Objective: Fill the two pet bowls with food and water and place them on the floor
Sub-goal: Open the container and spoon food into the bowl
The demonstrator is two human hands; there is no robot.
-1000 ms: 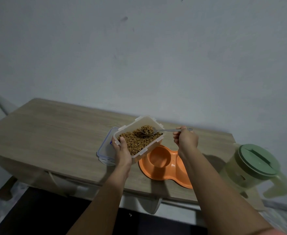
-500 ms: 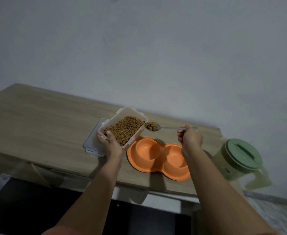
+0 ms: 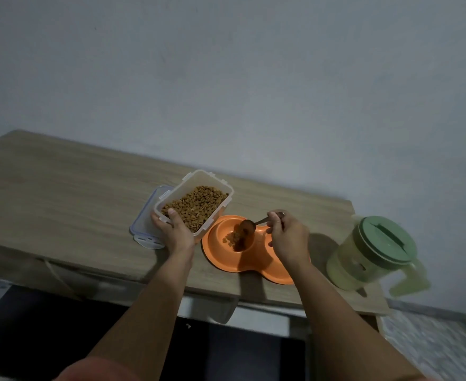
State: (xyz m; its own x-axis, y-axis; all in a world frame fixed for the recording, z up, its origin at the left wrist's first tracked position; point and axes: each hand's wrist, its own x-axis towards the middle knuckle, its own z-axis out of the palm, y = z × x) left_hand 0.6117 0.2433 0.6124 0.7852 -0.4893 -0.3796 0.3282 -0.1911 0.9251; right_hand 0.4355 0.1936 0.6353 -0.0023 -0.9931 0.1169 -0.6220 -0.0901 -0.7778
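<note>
While kibble tumbles off the spoon (image 3: 247,225), let's sweep across from the orange double bowl (image 3: 227,261) as our marker. Well to its left lies the container's lid (image 3: 146,229) on the table (image 3: 61,193). Just left of the bowl, the left hand (image 3: 175,233) grips the tilted kibble container (image 3: 194,206), thumb hooked over the rim. Over the bowl's left well, the right hand (image 3: 288,237) pinches the spoon handle, tipping it down. Off to the bowl's right stands the green-lidded pitcher (image 3: 375,251), untouched. My read: food only just begun, a few pieces in; water and the floor placement remain.
</note>
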